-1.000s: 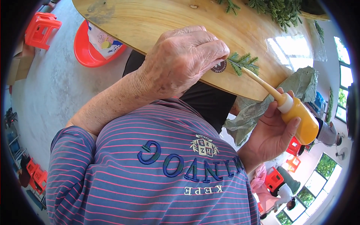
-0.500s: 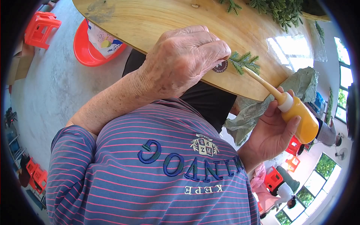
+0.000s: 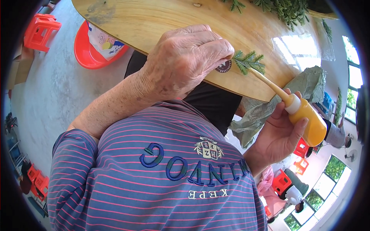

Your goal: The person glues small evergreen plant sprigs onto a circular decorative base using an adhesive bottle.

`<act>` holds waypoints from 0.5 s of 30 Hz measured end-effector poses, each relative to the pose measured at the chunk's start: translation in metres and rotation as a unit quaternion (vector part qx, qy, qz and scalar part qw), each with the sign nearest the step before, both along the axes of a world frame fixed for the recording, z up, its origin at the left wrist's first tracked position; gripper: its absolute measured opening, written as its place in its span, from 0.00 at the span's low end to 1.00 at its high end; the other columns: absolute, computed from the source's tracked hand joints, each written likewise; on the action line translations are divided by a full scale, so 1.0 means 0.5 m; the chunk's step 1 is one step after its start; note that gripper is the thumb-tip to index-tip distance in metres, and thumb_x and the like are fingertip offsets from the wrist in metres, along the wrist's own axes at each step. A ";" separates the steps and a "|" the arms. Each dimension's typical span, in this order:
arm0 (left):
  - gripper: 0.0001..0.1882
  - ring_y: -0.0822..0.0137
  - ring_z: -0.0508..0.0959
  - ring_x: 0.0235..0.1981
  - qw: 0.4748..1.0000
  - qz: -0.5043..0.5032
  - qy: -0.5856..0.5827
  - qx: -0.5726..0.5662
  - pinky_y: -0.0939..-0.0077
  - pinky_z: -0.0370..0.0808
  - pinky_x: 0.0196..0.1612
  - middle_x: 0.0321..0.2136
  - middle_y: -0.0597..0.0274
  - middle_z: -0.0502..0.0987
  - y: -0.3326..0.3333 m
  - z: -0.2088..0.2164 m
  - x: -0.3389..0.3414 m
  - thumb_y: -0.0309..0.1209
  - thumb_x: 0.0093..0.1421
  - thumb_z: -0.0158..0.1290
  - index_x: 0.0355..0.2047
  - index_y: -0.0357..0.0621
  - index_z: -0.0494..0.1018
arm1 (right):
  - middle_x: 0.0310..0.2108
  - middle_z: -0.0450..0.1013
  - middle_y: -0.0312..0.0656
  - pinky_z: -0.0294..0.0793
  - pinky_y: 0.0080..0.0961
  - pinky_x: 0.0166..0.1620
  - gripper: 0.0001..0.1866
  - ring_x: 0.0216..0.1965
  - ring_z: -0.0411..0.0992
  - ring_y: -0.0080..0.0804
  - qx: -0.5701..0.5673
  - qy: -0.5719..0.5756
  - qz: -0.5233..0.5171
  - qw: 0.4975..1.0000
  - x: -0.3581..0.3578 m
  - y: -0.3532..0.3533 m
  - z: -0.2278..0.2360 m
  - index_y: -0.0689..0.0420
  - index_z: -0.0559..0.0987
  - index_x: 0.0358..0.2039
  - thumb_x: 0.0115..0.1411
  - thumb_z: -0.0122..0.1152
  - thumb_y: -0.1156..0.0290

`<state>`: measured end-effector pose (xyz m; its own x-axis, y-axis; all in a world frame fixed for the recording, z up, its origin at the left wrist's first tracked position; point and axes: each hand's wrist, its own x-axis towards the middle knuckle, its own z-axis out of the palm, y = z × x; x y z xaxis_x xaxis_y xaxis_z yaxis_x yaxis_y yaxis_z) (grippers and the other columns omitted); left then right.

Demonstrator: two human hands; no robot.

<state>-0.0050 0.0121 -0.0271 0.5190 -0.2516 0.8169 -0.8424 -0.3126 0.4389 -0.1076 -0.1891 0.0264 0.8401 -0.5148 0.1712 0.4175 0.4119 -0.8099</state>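
My left hand (image 3: 189, 61) is closed in a pinch over the near edge of the wooden table (image 3: 154, 23). Its thumb and fingers hold a small green artificial fir sprig (image 3: 249, 61), whose needles point right. In my right hand (image 3: 279, 133) is a squeeze bottle (image 3: 308, 121) filled with something yellow-orange, with a white collar and a long tapered nozzle. The fingers wrap round the bottle and the nozzle points up and left. The nozzle tip is at the lower needles of the sprig; whether it touches them I cannot tell.
More fir sprigs (image 3: 285, 13) lie heaped at the table's far side. A grey-green cloth (image 3: 308, 84) hangs at the right edge. Left of the table sit a red basin (image 3: 83, 50) and a red stool (image 3: 40, 31). Other people (image 3: 295, 195) and red stools are at lower right.
Both hands keep their holds, with the nozzle tip still at the sprig. The whole view has shifted very slightly; little else differs.
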 end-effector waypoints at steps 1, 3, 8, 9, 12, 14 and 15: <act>0.13 0.65 0.75 0.24 1.000 -0.001 0.000 0.000 0.76 0.73 0.26 0.22 0.62 0.75 -0.001 0.000 0.000 0.17 0.38 0.61 0.25 0.40 0.72 | 0.52 0.62 0.61 0.79 0.35 0.46 0.24 0.53 0.64 0.58 0.001 0.001 -0.003 1.000 0.000 -0.001 -0.001 0.68 0.60 0.53 0.62 0.51 0.67; 0.13 0.65 0.75 0.23 1.000 -0.002 -0.005 -0.001 0.77 0.73 0.26 0.22 0.62 0.75 -0.002 -0.002 0.002 0.17 0.39 0.61 0.25 0.39 0.72 | 0.52 0.62 0.61 0.79 0.35 0.46 0.24 0.53 0.64 0.58 0.000 0.000 -0.002 1.000 -0.001 -0.002 -0.001 0.68 0.61 0.53 0.62 0.52 0.67; 0.13 0.65 0.75 0.24 1.000 -0.004 -0.008 -0.001 0.77 0.73 0.26 0.22 0.61 0.75 -0.003 -0.001 0.002 0.17 0.39 0.61 0.26 0.39 0.72 | 0.52 0.62 0.60 0.79 0.35 0.46 0.23 0.53 0.64 0.58 -0.003 0.002 -0.003 1.000 -0.003 -0.006 0.000 0.67 0.61 0.53 0.62 0.52 0.67; 0.13 0.65 0.75 0.24 1.000 -0.004 -0.008 -0.001 0.77 0.73 0.26 0.22 0.61 0.75 -0.004 0.000 0.001 0.17 0.39 0.61 0.26 0.39 0.72 | 0.52 0.62 0.60 0.79 0.35 0.46 0.23 0.53 0.64 0.58 -0.001 0.000 -0.004 1.000 -0.003 -0.007 0.000 0.67 0.61 0.53 0.62 0.51 0.67; 0.13 0.65 0.75 0.23 1.000 -0.005 -0.011 0.004 0.78 0.73 0.26 0.22 0.61 0.75 -0.005 0.000 0.001 0.17 0.39 0.61 0.26 0.39 0.72 | 0.52 0.62 0.60 0.79 0.35 0.46 0.23 0.53 0.64 0.58 -0.003 -0.003 -0.006 1.000 -0.003 -0.013 0.000 0.67 0.61 0.53 0.62 0.51 0.67; 0.13 0.65 0.75 0.23 1.000 0.000 -0.018 -0.002 0.78 0.73 0.26 0.22 0.61 0.75 -0.010 -0.004 0.002 0.16 0.39 0.61 0.26 0.39 0.72 | 0.52 0.62 0.60 0.79 0.35 0.46 0.23 0.53 0.64 0.58 -0.007 -0.004 -0.009 1.000 -0.004 -0.017 0.000 0.67 0.61 0.53 0.62 0.51 0.67; 0.13 0.65 0.75 0.23 1.000 0.007 -0.025 -0.007 0.78 0.73 0.26 0.22 0.61 0.75 -0.013 -0.006 0.003 0.16 0.39 0.61 0.26 0.39 0.72 | 0.52 0.62 0.60 0.79 0.35 0.46 0.23 0.53 0.64 0.58 -0.006 -0.003 -0.008 1.000 -0.004 -0.018 0.000 0.67 0.61 0.53 0.62 0.51 0.68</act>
